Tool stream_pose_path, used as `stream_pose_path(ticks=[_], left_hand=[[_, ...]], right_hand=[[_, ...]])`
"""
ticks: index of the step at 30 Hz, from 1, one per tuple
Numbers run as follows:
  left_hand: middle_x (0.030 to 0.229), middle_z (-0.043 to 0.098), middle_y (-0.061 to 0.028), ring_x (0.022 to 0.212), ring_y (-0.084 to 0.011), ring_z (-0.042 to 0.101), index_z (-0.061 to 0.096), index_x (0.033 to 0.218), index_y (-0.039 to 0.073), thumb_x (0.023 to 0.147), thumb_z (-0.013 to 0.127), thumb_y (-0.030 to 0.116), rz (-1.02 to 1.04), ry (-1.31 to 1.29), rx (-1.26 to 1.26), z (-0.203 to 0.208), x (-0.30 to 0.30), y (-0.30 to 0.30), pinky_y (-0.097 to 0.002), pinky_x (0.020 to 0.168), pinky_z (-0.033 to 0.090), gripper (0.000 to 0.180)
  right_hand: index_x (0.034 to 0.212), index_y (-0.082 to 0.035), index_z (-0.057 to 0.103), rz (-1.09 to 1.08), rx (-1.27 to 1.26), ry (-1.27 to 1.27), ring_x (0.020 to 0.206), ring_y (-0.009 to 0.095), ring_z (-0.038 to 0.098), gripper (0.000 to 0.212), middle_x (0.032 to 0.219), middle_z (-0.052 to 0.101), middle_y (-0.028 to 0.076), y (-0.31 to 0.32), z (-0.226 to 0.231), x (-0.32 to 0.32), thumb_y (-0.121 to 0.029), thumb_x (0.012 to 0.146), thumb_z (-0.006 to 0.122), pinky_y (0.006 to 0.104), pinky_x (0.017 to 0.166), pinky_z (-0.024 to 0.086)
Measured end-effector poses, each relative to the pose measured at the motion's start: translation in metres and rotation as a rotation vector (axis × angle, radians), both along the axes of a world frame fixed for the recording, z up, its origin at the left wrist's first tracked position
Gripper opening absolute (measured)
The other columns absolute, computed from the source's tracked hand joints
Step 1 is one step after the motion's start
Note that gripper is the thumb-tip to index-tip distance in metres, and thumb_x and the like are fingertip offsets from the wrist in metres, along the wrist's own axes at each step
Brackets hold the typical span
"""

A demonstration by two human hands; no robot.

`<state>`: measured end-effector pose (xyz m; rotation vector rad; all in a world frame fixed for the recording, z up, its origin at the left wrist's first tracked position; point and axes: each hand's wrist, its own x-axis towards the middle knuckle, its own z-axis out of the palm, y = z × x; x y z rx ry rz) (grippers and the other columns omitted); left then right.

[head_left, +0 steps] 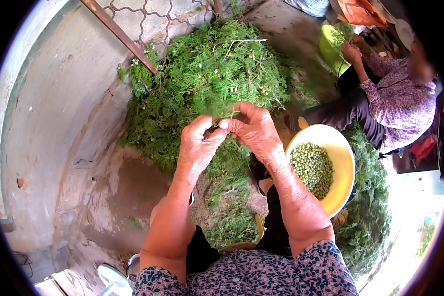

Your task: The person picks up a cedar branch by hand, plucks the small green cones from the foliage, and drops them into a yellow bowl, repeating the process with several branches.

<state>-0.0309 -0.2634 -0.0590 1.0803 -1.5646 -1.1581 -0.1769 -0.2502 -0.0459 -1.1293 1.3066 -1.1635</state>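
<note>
Sunlit bare concrete floor [59, 148]

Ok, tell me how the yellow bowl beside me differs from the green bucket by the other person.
The yellow bowl is wide, shallow and holds green pods; the green bucket is taller and narrower, with a leafy sprig and the other person's hand over it, contents hidden. The bowl lies nearer. Both stand among the plants.

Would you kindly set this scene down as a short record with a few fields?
Left hand: pinching a sprig of feathery green plant, fingertips meeting the right hand's.
Right hand: pinching the same sprig.
Green pile: heaped on the ground beyond both hands.
Yellow bowl: to the right, holding small green pods.
Other person: seated at upper right, holding greenery.
</note>
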Motion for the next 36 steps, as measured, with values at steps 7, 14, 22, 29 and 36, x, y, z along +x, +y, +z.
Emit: stream_pose_path(ticks=[7, 14, 22, 29, 36], left_hand=[[0.057, 0.039, 0.0074, 0.051, -0.0027, 0.033, 0.055, 0.066, 0.002, 0.08, 0.062, 0.008, -0.079, 0.02, 0.092, 0.007, -0.008, 0.0, -0.0219, 0.044, 0.024, 0.017], [0.058, 0.049, 0.0055, 0.044, -0.0006, 0.037, 0.063, 0.076, 0.004, 0.081, 0.063, 0.011, -0.005, 0.495, 0.461, -0.001, -0.012, 0.0, -0.0165, 0.038, 0.026, 0.008], [0.069, 0.058, 0.002, 0.05, -0.0025, 0.042, 0.064, 0.082, 0.006, 0.08, 0.063, 0.012, 0.058, 0.628, 0.574, -0.01, -0.006, -0.008, -0.0183, 0.045, 0.033, 0.007], [0.079, 0.06, -0.005, 0.07, -0.014, 0.057, 0.056, 0.087, 0.006, 0.085, 0.059, 0.016, 0.132, 0.963, 0.69, -0.008, -0.01, -0.01, -0.0292, 0.066, 0.049, 0.011], [0.092, 0.058, -0.0137, 0.087, -0.0255, 0.058, 0.051, 0.087, 0.001, 0.088, 0.055, 0.017, 0.195, 1.085, 0.64, -0.013, -0.014, -0.013, -0.0376, 0.085, 0.05, 0.016]], right_hand=[[0.085, 0.001, 0.059, -0.065, 0.112, -0.233, 0.052, 0.008, 0.05, 0.015, 0.065, 0.058, 0.003, 0.001, 0.007, -0.002, -0.01, 0.079, 0.066, 0.0213, 0.045, 0.042], [0.085, 0.0, 0.059, -0.152, 0.168, -0.677, 0.051, 0.01, 0.05, 0.015, 0.066, 0.057, 0.003, -0.005, -0.002, -0.003, -0.013, 0.081, 0.064, 0.0207, 0.042, 0.038], [0.087, -0.002, 0.059, -0.198, 0.128, -0.99, 0.058, 0.014, 0.051, 0.01, 0.074, 0.057, 0.005, -0.01, -0.012, -0.009, -0.01, 0.082, 0.062, 0.0244, 0.049, 0.04], [0.093, -0.002, 0.05, -0.202, 0.093, -1.137, 0.067, 0.017, 0.052, 0.011, 0.087, 0.054, 0.01, -0.008, 0.004, -0.016, -0.012, 0.087, 0.05, 0.0268, 0.056, 0.042], [0.088, -0.002, 0.052, -0.285, 0.355, -0.859, 0.065, 0.016, 0.051, 0.014, 0.076, 0.053, 0.006, 0.016, -0.02, 0.011, -0.016, 0.088, 0.051, 0.028, 0.057, 0.044]])
